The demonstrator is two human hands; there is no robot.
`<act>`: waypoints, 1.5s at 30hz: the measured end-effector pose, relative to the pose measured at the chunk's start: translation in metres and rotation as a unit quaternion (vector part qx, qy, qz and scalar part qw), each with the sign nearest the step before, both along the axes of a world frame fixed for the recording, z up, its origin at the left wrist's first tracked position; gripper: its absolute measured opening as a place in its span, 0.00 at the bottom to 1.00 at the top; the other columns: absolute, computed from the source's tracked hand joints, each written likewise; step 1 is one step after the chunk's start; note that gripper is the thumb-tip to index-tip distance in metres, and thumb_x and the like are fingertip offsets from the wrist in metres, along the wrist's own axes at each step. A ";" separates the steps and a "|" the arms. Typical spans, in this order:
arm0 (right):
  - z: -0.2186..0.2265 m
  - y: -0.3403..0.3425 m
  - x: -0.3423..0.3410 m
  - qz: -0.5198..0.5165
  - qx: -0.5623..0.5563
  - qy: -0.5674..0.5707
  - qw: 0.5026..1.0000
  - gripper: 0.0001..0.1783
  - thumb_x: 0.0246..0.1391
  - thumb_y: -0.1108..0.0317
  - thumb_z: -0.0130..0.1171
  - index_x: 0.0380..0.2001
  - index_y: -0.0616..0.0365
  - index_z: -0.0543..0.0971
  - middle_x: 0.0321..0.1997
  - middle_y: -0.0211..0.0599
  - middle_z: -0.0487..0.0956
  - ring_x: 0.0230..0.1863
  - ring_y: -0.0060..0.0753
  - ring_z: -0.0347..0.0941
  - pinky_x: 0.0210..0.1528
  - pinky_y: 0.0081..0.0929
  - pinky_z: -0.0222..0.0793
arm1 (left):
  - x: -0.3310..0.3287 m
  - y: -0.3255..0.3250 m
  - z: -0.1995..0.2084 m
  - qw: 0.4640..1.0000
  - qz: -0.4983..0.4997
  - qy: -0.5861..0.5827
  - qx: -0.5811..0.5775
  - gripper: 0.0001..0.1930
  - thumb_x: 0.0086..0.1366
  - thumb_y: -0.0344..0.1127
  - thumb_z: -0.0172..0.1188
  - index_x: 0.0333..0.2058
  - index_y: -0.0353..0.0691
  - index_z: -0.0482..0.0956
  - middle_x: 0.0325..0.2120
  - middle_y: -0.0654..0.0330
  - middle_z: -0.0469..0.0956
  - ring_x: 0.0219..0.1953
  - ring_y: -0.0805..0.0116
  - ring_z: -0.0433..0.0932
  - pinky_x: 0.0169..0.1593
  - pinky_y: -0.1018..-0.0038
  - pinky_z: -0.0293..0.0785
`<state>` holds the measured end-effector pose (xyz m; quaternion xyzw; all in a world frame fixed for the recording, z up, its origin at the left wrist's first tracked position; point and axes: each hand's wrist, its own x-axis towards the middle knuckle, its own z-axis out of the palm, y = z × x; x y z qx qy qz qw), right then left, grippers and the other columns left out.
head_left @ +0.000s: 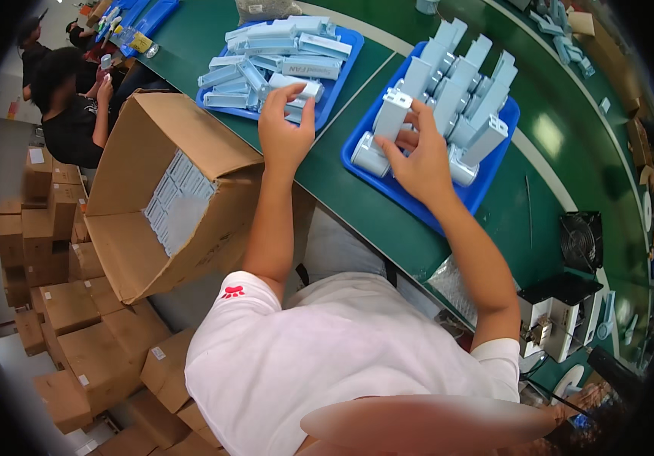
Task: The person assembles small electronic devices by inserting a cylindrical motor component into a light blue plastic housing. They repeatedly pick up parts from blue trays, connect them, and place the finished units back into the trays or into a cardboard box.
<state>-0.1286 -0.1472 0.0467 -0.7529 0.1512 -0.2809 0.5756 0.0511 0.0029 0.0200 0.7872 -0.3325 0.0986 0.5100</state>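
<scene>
My left hand (pixel 285 135) is over the left blue tray (pixel 333 102), thumb and index finger curved around one end of a light blue plastic housing (pixel 285 80). More light blue housings (pixel 313 67) lie heaped there. At the right blue tray (pixel 475 199), my right hand (pixel 422 159) grips an upright light blue handheld fan (pixel 392 114) between thumb and fingers. Its lower end is partly hidden. Several similar fans (pixel 448 95) with round silver-rimmed heads fill that tray, their handles pointing up and away from me.
An open cardboard box (pixel 182 125) with rows of light blue parts leans against the table at my left. Stacked cartons (pixel 99 342) stand behind it. Bubble wrap (pixel 452 287), a black fan (pixel 581 240) and a white-and-black device (pixel 558 315) sit at right. Another person (pixel 72 114) sits far left.
</scene>
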 end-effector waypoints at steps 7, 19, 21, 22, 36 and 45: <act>0.046 -0.039 0.007 -0.155 -0.362 -0.105 0.913 0.35 0.48 0.78 0.69 0.62 0.58 0.71 0.56 0.49 0.76 0.51 0.43 0.80 0.54 0.32 0.76 | 0.012 0.013 -0.033 0.977 0.095 -0.165 0.094 0.16 0.53 0.39 0.73 0.40 0.45 0.83 0.41 0.60 0.79 0.45 0.55 0.76 0.50 0.62 0.69; 0.069 -0.343 0.181 0.024 -0.583 0.220 0.782 0.33 0.51 0.63 0.69 0.62 0.47 0.73 0.57 0.47 0.76 0.59 0.48 0.75 0.60 0.46 0.71 | 0.024 0.002 -0.016 0.983 0.067 -0.059 0.163 0.10 0.52 0.36 0.74 0.33 0.44 0.84 0.36 0.62 0.80 0.35 0.56 0.79 0.39 0.64 0.70; 0.045 -0.355 0.216 0.049 -0.547 0.316 0.774 0.37 0.49 0.63 0.71 0.63 0.48 0.71 0.59 0.48 0.75 0.61 0.51 0.73 0.62 0.46 0.70 | 0.027 0.005 -0.015 0.987 0.064 -0.043 0.144 0.06 0.51 0.32 0.74 0.27 0.43 0.84 0.31 0.62 0.81 0.33 0.57 0.80 0.37 0.65 0.73; 0.039 -0.359 0.231 0.061 -0.527 0.363 0.766 0.39 0.48 0.62 0.72 0.64 0.48 0.70 0.60 0.49 0.74 0.62 0.52 0.72 0.63 0.46 0.69 | 0.029 0.009 -0.017 0.990 0.049 -0.048 0.125 0.07 0.50 0.29 0.74 0.27 0.41 0.84 0.31 0.62 0.81 0.32 0.59 0.81 0.35 0.67 0.75; 0.146 -0.284 0.167 0.061 -0.324 0.169 0.929 0.36 0.53 0.54 0.69 0.61 0.59 0.71 0.57 0.45 0.79 0.58 0.44 0.76 0.59 0.40 0.72 | 0.007 0.040 0.037 0.988 0.003 -0.015 -0.154 0.19 0.49 0.20 0.77 0.39 0.39 0.80 0.37 0.60 0.78 0.36 0.72 0.76 0.36 0.79 0.72; 0.149 -0.057 -0.014 0.290 0.180 -0.062 0.938 0.53 0.46 0.34 0.68 0.65 0.65 0.68 0.70 0.62 0.64 0.67 0.56 0.68 0.67 0.47 0.65 | -0.054 0.007 0.101 0.874 -0.331 -0.265 -0.239 0.19 0.46 0.18 0.75 0.38 0.38 0.81 0.41 0.51 0.80 0.36 0.59 0.82 0.37 0.70 0.80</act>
